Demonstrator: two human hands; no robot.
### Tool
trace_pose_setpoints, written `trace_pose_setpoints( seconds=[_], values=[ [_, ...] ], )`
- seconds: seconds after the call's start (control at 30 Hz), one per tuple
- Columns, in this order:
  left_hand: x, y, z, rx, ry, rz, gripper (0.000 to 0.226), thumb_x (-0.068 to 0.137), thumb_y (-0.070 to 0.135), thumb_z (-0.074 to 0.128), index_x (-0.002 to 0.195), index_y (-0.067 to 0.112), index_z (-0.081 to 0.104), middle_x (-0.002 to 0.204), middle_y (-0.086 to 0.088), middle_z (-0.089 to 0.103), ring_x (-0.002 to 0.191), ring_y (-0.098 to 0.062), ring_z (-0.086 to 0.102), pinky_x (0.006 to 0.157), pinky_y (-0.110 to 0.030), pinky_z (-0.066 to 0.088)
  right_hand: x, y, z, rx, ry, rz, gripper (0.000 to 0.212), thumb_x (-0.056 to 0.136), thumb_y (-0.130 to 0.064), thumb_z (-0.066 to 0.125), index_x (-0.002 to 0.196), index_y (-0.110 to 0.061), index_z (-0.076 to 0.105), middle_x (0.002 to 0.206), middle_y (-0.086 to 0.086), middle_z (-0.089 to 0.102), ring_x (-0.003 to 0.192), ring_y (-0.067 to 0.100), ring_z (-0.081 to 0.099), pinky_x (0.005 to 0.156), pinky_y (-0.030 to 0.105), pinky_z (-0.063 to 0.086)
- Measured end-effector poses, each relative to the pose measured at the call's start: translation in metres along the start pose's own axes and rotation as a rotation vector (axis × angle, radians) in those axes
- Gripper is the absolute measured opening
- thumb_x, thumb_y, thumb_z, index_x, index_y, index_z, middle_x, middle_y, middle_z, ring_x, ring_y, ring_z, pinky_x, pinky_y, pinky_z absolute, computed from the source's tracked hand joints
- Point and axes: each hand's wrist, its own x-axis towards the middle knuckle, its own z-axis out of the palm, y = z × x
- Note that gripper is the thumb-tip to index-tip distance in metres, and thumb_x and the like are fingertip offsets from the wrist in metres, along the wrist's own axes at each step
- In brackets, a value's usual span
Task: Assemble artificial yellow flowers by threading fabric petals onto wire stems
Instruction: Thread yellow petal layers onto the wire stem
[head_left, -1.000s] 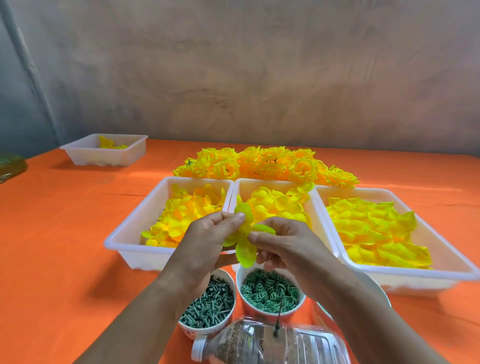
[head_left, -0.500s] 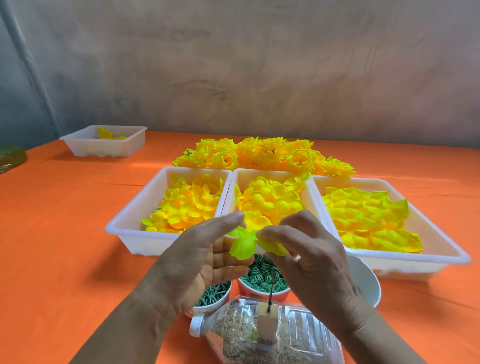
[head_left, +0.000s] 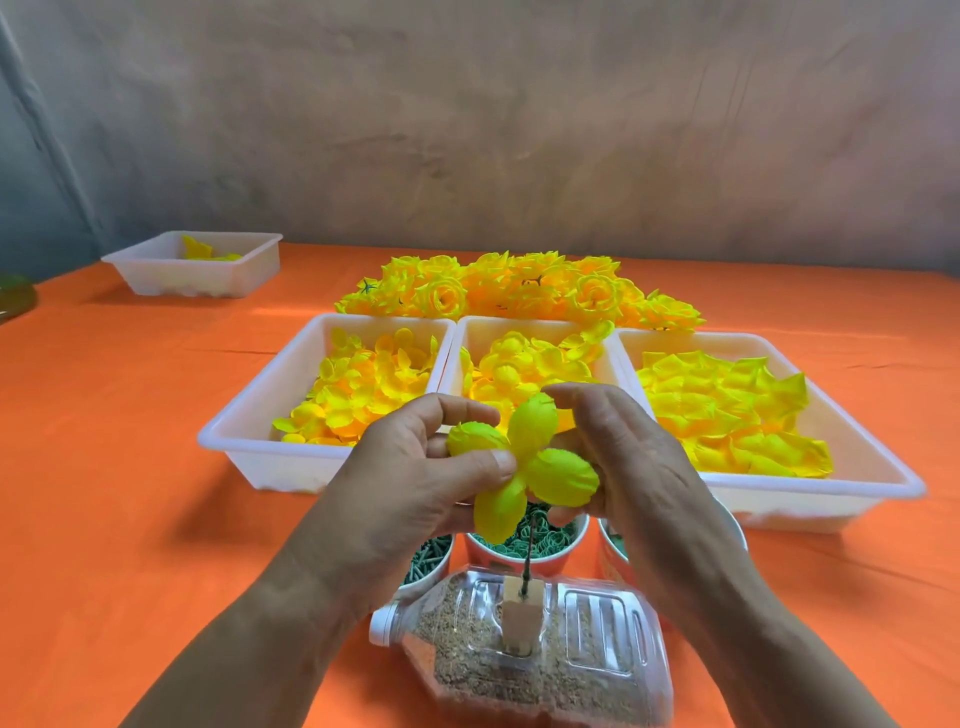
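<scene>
Three trays (head_left: 530, 323) were set side by side on the bench (head_left: 104, 467); flowers (head_left: 519, 291) were piled behind them, cups (head_left: 498, 560) placed before them, a bottle (head_left: 597, 639) laid nearest, and a fourth tray (head_left: 197, 283) set far left behind

petal piece (head_left: 524, 460): bunched between fingertips before, now spread into four lobes, right above the wire stem (head_left: 529, 556).
left hand (head_left: 415, 483): thumb now lies across the piece's centre.
right hand (head_left: 628, 457): its fingertip pinch has opened into cupping the right lobe.
</scene>
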Motion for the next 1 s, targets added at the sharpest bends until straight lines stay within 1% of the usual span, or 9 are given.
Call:
trace_pose_setpoints(
  seconds=[0.07,0.2,0.23,0.3,0.43,0.53,0.77,0.87,1.0],
  values=[
    [-0.002,0.000,0.002,0.041,-0.010,0.007,0.048,0.058,0.019,0.076,0.104,0.015,0.065,0.073,-0.004,0.073,0.062,-0.018,0.071,0.050,-0.027,0.055,-0.002,-0.005,0.000,0.069,-0.054,0.063,0.041,0.069,-0.064,0.065,0.101,-0.038,0.067,0.080,-0.002,0.070,0.072,0.016,0.068,0.056,0.030,0.053],
    [-0.009,-0.002,0.006,0.085,-0.043,-0.016,0.036,0.071,0.008,0.075,0.105,0.013,0.064,0.072,-0.004,0.072,0.063,-0.018,0.072,0.051,-0.030,0.057,-0.011,-0.006,0.001,0.064,-0.068,0.102,0.046,0.067,-0.030,0.081,0.109,-0.032,0.062,0.085,0.025,0.065,0.073,0.026,0.064,0.069,0.050,0.053],
    [-0.010,-0.003,0.006,0.074,-0.050,-0.031,0.032,0.076,0.003,0.073,0.105,0.012,0.063,0.071,-0.004,0.071,0.062,-0.018,0.071,0.050,-0.029,0.056,-0.013,-0.005,0.001,0.086,-0.066,0.116,0.049,0.069,-0.023,0.084,0.111,-0.029,0.061,0.086,0.025,0.066,0.072,0.027,0.065,0.071,0.055,0.054],
    [-0.012,-0.004,0.006,0.059,-0.060,-0.050,0.029,0.080,-0.001,0.070,0.105,0.011,0.063,0.072,-0.006,0.071,0.061,-0.018,0.072,0.049,-0.027,0.055,-0.016,-0.004,0.001,0.128,-0.059,0.136,0.042,0.076,-0.013,0.077,0.113,-0.023,0.060,0.084,0.021,0.066,0.071,0.029,0.066,0.071,0.063,0.054],
    [-0.014,0.000,0.006,0.037,-0.072,-0.043,0.039,0.068,0.012,0.073,0.105,0.012,0.064,0.076,-0.010,0.072,0.062,-0.022,0.072,0.050,-0.027,0.055,-0.018,-0.007,0.001,0.201,-0.074,0.159,0.035,0.082,-0.005,0.068,0.114,-0.019,0.060,0.080,0.015,0.065,0.067,0.028,0.066,0.062,0.053,0.058],
    [-0.015,0.003,0.007,0.029,-0.072,-0.043,0.046,0.060,0.018,0.074,0.105,0.013,0.064,0.074,-0.008,0.071,0.061,-0.021,0.071,0.049,-0.027,0.055,-0.019,-0.008,0.001,0.235,-0.080,0.179,0.041,0.074,-0.015,0.071,0.113,-0.018,0.061,0.076,0.010,0.065,0.064,0.026,0.066,0.059,0.047,0.056],
    [-0.016,0.001,0.007,0.012,-0.071,-0.055,0.045,0.059,0.016,0.073,0.104,0.012,0.064,0.071,-0.007,0.070,0.058,-0.022,0.071,0.048,-0.026,0.054,-0.021,-0.002,0.005,0.252,-0.067,0.189,0.041,0.069,-0.020,0.072,0.109,-0.016,0.062,0.068,0.005,0.063,0.053,0.022,0.060,0.064,0.051,0.049],
    [-0.016,0.002,0.005,0.007,-0.054,-0.036,0.047,0.056,0.017,0.075,0.103,0.013,0.066,0.071,-0.010,0.069,0.059,-0.024,0.071,0.049,-0.028,0.055,-0.022,-0.004,0.005,0.260,-0.077,0.169,0.040,0.073,-0.016,0.080,0.109,-0.016,0.062,0.067,0.005,0.063,0.053,0.021,0.060,0.054,0.042,0.050],
    [-0.018,0.001,0.005,0.006,-0.047,-0.044,0.049,0.054,0.019,0.075,0.102,0.014,0.067,0.073,-0.014,0.065,0.059,-0.024,0.070,0.049,-0.028,0.055,-0.023,-0.006,0.006,0.278,-0.078,0.158,0.042,0.071,-0.017,0.074,0.111,-0.014,0.061,0.066,0.005,0.063,0.051,0.018,0.060,0.046,0.034,0.047]
  ],
)
